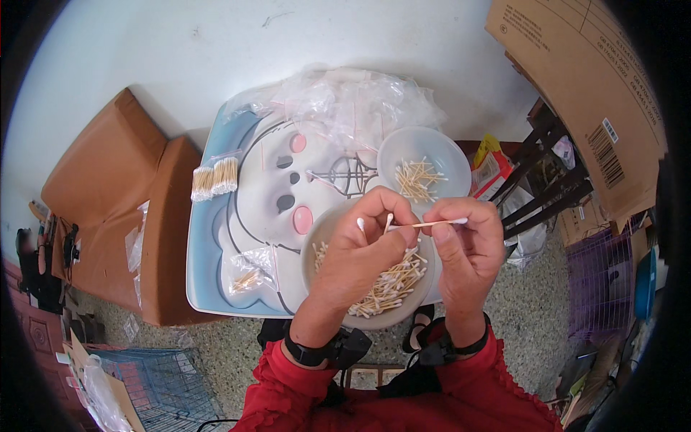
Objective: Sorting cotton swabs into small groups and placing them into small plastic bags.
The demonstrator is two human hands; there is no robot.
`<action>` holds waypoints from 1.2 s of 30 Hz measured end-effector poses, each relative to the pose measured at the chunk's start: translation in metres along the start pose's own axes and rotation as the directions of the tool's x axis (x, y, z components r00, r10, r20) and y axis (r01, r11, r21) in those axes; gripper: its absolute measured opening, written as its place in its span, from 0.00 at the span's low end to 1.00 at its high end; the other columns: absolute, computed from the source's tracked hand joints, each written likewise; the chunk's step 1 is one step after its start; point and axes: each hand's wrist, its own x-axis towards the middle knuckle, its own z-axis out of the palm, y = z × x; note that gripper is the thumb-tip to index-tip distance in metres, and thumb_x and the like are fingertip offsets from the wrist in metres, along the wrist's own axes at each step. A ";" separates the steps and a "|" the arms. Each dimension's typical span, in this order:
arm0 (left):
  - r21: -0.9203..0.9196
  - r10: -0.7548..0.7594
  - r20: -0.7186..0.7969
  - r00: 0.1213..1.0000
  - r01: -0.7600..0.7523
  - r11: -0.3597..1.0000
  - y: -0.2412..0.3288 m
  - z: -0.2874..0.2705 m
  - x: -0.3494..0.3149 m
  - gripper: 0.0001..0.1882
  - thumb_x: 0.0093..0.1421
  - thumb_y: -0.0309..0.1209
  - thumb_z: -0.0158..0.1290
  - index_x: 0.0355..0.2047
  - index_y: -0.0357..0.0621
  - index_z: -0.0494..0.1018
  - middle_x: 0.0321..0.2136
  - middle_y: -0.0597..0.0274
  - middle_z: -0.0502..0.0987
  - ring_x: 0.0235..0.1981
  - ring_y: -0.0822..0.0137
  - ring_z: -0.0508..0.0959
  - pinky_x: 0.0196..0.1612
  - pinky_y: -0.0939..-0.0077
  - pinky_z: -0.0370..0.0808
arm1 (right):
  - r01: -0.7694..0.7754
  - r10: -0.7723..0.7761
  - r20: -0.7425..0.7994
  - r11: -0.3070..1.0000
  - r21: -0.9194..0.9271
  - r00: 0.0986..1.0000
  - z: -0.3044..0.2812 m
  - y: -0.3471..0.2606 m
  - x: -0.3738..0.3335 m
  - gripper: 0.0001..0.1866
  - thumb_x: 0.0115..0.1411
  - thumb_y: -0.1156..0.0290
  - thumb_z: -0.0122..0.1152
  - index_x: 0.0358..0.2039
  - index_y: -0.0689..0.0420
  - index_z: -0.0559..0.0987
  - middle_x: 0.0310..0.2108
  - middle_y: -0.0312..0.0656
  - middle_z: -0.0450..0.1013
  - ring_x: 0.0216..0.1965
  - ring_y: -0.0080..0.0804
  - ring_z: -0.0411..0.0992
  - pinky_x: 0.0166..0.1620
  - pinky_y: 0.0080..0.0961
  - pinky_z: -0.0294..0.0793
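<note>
My left hand (349, 263) is closed over the large bowl, with a few cotton swabs (389, 220) poking out between its fingers. The thumb and fingers of my right hand (468, 263) pinch one cotton swab (426, 225), which lies level, its far-left end reaching the left fingertips. Below both hands stands the beige bowl (381, 322), holding many loose swabs (389, 291) and partly hidden by my left hand. Behind my right hand, a translucent bowl (453, 155) contains a smaller pile of swabs (417, 178).
The blue and white cartoon table (248, 209) carries filled swab bags (214, 178) at its left edge, a clear bag (250, 277) with several swabs at front left, and a heap of plastic bags (353, 104) along the back. A brown chair (119, 216) stands left; a cardboard box (583, 86) right.
</note>
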 end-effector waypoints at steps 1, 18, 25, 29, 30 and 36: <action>-0.026 -0.039 0.052 0.998 0.040 0.999 0.001 -0.002 0.000 0.05 0.55 0.22 0.48 0.33 0.40 0.65 0.24 0.68 0.68 0.22 0.82 0.64 0.23 0.89 0.59 | -0.015 0.015 -0.006 1.000 -0.015 1.000 0.000 -0.001 0.000 0.09 0.54 0.82 0.54 0.37 0.64 0.68 0.35 0.42 0.68 0.37 0.24 0.67 0.43 0.20 0.66; 0.188 -0.166 0.196 0.966 0.129 0.974 -0.001 0.002 0.001 0.08 0.63 0.31 0.42 0.36 0.38 0.66 0.18 0.70 0.64 0.18 0.82 0.61 0.20 0.89 0.56 | 0.174 -0.204 -0.034 0.899 -0.401 0.978 -0.006 0.009 0.007 0.07 0.53 0.77 0.56 0.35 0.62 0.73 0.33 0.43 0.70 0.33 0.30 0.68 0.39 0.22 0.66; 0.138 0.032 0.021 0.999 -0.035 0.990 -0.006 -0.003 0.004 0.09 0.64 0.33 0.39 0.36 0.42 0.66 0.18 0.68 0.65 0.18 0.77 0.62 0.22 0.86 0.59 | 0.233 -0.214 0.093 0.881 -0.411 0.972 0.001 0.011 0.007 0.07 0.54 0.76 0.55 0.33 0.63 0.75 0.34 0.44 0.71 0.35 0.35 0.69 0.39 0.26 0.67; -0.088 0.183 -0.198 0.963 -0.204 0.975 0.005 -0.024 0.008 0.10 0.64 0.34 0.39 0.38 0.41 0.66 0.21 0.66 0.64 0.18 0.77 0.59 0.20 0.86 0.57 | 0.181 -0.103 0.183 0.857 -0.483 0.978 -0.002 0.014 0.004 0.09 0.54 0.75 0.54 0.36 0.62 0.74 0.38 0.44 0.70 0.39 0.32 0.68 0.41 0.25 0.67; -0.083 0.187 -0.206 0.960 -0.208 0.975 0.010 -0.032 0.007 0.10 0.64 0.34 0.39 0.38 0.41 0.66 0.21 0.66 0.64 0.18 0.77 0.59 0.20 0.86 0.57 | 0.179 -0.051 0.250 0.832 -0.525 0.967 -0.002 0.016 0.003 0.09 0.50 0.75 0.57 0.34 0.61 0.74 0.34 0.43 0.71 0.37 0.38 0.70 0.39 0.28 0.68; -0.455 0.166 0.011 0.986 -0.143 0.879 0.021 -0.048 0.003 0.09 0.64 0.31 0.38 0.40 0.40 0.65 0.24 0.66 0.64 0.15 0.79 0.56 0.17 0.86 0.55 | 0.436 0.185 0.666 0.625 -0.647 0.723 0.009 0.032 -0.014 0.16 0.40 0.78 0.62 0.33 0.55 0.74 0.46 0.43 0.67 0.52 0.47 0.61 0.51 0.37 0.62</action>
